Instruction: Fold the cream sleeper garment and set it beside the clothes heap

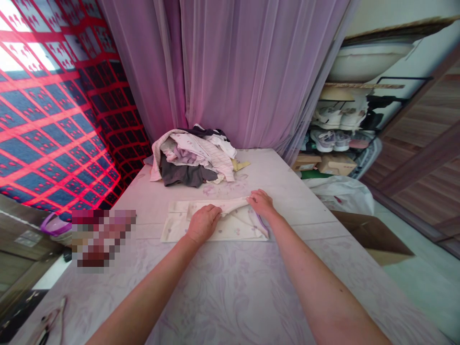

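Note:
A small pale garment (233,227) with a faint print lies flat and partly folded on the cloth-covered table (230,287). My left hand (202,223) is closed, its fingers pinching a folded edge of the garment near its middle. My right hand (260,202) rests on the garment's upper right edge, fingers curled onto the fabric. Behind the garment sits a heap of unfolded clothes (192,158) in white, striped and dark grey cloth.
A lilac curtain (251,72) hangs behind the table. A red and blue patterned cloth (46,120) hangs at the left. To the right are a shoe rack (338,129), cardboard boxes (336,165), a white plastic bag (341,191) and a brown box (373,237) on the floor.

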Demonstrator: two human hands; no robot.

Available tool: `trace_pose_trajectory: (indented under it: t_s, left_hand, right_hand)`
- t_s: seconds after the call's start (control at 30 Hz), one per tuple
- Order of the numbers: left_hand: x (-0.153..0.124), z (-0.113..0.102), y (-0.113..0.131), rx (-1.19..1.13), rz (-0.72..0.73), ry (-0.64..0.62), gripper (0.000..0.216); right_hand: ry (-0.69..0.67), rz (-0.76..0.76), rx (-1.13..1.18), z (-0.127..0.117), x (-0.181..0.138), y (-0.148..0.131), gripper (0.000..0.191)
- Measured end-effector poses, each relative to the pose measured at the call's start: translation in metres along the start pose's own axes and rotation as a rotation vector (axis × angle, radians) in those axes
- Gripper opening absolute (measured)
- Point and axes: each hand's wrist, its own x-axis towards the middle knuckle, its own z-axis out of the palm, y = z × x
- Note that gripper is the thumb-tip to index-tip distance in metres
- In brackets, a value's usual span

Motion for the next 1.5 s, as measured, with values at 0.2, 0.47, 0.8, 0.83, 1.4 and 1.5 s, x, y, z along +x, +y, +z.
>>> trace_pose_trajectory:
  t_s: [0.2, 0.47, 0.8, 0.83, 1.4, 1.5]
  left_hand:
    - [-0.013, 0.010, -0.004, -0.137, 0.133, 0.002, 0.026]
    - [-0.018, 0.013, 0.004, -0.107, 0.118, -0.032, 0.036]
    - [-0.007, 0.008, 0.008, 0.241, 0.066, -0.109, 0.016]
    - [-0.006, 0.007, 0.007, 0.249, 0.065, -0.117, 0.017]
    - [0.009, 0.013, 0.010, 0.197, -0.087, -0.111, 0.028]
    - [0.011, 0.010, 0.007, 0.189, -0.107, -0.117, 0.030]
  right_hand:
    - [0.080, -0.003, 0.018, 0.008, -0.008, -0.002, 0.015]
    - [0.144, -0.213, 0.150, -0.006, -0.036, -0.034, 0.020]
    - [0.019, -0.143, 0.204, 0.005, -0.052, -0.030, 0.020]
    - [0.019, -0.139, 0.207, 0.006, -0.052, -0.030, 0.020]
    - [0.052, -0.145, 0.170, 0.016, -0.055, -0.029, 0.025]
    - [0.040, -0.117, 0.177, 0.015, -0.055, -0.030, 0.029]
